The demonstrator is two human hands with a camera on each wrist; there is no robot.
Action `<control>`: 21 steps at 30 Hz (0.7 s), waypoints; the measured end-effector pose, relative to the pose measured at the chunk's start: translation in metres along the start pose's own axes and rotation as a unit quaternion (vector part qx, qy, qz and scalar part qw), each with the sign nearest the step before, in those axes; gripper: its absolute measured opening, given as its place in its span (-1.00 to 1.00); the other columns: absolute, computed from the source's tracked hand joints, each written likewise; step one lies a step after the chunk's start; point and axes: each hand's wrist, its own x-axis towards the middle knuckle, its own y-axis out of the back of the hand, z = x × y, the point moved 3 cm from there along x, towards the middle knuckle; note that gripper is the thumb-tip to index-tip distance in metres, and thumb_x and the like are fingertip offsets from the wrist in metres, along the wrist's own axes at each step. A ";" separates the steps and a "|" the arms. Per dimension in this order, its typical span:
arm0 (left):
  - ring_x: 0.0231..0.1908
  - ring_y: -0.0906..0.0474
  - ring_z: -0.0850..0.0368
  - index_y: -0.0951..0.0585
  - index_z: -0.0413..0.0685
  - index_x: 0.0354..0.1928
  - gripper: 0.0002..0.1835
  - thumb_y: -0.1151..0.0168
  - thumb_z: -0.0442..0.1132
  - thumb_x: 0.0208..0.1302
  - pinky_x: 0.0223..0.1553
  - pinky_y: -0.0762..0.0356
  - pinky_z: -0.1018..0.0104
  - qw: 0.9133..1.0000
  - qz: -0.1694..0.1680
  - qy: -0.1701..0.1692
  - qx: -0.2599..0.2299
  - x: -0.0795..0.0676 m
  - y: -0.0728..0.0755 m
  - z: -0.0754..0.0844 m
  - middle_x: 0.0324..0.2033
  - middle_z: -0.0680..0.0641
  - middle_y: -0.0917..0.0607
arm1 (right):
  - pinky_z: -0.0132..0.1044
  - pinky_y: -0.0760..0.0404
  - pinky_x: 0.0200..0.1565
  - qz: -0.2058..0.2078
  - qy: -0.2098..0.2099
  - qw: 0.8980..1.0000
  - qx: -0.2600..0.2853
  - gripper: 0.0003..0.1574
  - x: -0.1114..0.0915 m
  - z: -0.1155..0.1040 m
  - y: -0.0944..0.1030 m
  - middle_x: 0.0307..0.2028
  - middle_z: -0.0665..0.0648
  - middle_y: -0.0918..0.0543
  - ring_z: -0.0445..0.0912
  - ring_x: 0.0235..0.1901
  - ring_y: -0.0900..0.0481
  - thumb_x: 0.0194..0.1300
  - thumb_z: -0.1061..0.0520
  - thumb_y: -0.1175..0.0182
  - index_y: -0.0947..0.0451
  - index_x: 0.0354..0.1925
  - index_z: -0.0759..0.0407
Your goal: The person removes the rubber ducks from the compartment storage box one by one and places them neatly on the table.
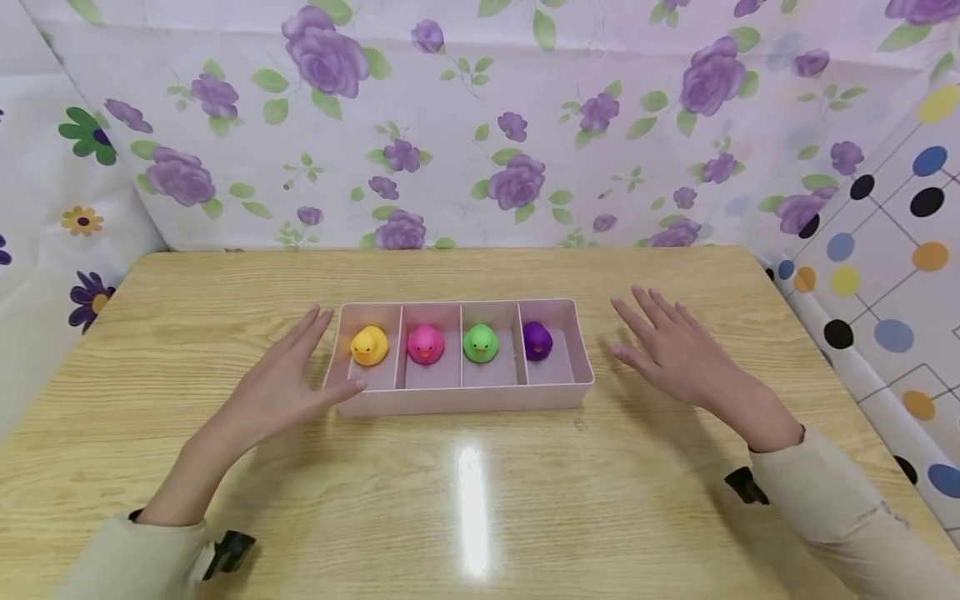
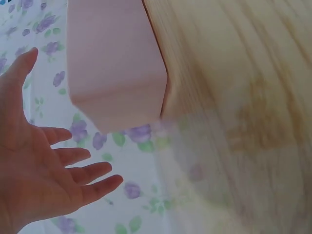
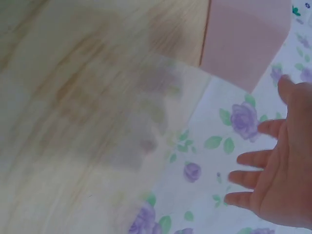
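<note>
A pale pink divided box [image 1: 465, 399] stands on the wooden table, its compartments in one row. From left to right it holds a yellow rubber duck [image 1: 369, 346], a pink rubber duck [image 1: 425, 344], a green rubber duck [image 1: 481, 343] and a purple rubber duck [image 1: 537, 341], one per compartment. My left hand [image 1: 281, 385] is at the box's left end, fingers extended and thumb overlapping the front corner in the head view. Off the right end, apart from the box, my right hand [image 1: 678, 350] hovers with its fingers spread. Both hands hold nothing.
The wooden table [image 1: 390, 500] ends at the back against a purple-flowered cloth [image 1: 450, 125]. A cloth with coloured dots [image 1: 892, 333] hangs on the right, and another flowered cloth [image 1: 45, 275] on the left. Dark clips show at both sleeve cuffs [image 1: 813, 479].
</note>
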 end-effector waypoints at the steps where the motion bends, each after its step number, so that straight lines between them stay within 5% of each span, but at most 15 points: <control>1: 0.45 0.07 -0.44 0.10 -0.14 0.60 0.14 -0.26 0.29 0.24 0.24 -0.05 -0.51 1.000 -0.005 0.000 -0.015 0.002 -0.002 0.001 0.56 -0.26 0.12 | 0.36 0.00 0.36 0.008 0.004 1.000 0.003 -0.16 0.001 -0.002 0.002 0.48 0.51 -0.02 0.42 0.44 0.04 0.56 -0.15 0.03 -0.06 0.53 0.30; 10: 0.50 0.21 -0.32 0.31 -0.19 0.57 0.33 -0.44 0.17 0.12 0.35 0.05 -0.40 0.990 -0.034 0.008 -0.135 0.018 -0.013 0.001 0.55 -0.28 0.23 | 0.30 -0.29 0.26 0.053 0.032 0.995 0.080 -0.29 0.015 -0.023 0.013 0.37 0.49 -0.29 0.39 0.33 -0.25 0.47 0.05 -0.19 -0.30 0.41 0.39; 21: 0.50 0.22 -0.32 0.43 -0.19 0.55 0.43 -0.53 0.04 0.04 0.35 0.09 -0.42 0.981 -0.049 0.005 -0.189 0.027 -0.021 0.004 0.54 -0.31 0.27 | 0.20 -0.37 0.26 0.068 0.063 0.988 0.124 -0.47 0.042 -0.047 0.016 0.18 0.42 -0.55 0.30 0.22 -0.44 0.36 0.17 -0.29 -0.52 0.22 0.40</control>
